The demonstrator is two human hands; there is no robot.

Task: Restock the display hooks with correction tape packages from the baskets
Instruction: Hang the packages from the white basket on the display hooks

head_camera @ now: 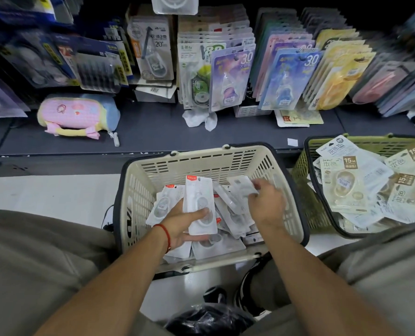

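Packages lie heaped in the cream basket (209, 163), near and between the knees; the left hand (184, 220) grips one white package (200, 206) upright, thumb across its blister, long axis running near to far, red tab pointing far toward the display hooks (226, 52); the right hand (266, 204) pinches another package (241, 186) at the far right of the heap, tilted, its long axis going left to right; this hand is nearer the green basket (323, 144). The hooks are well apart, straight ahead.
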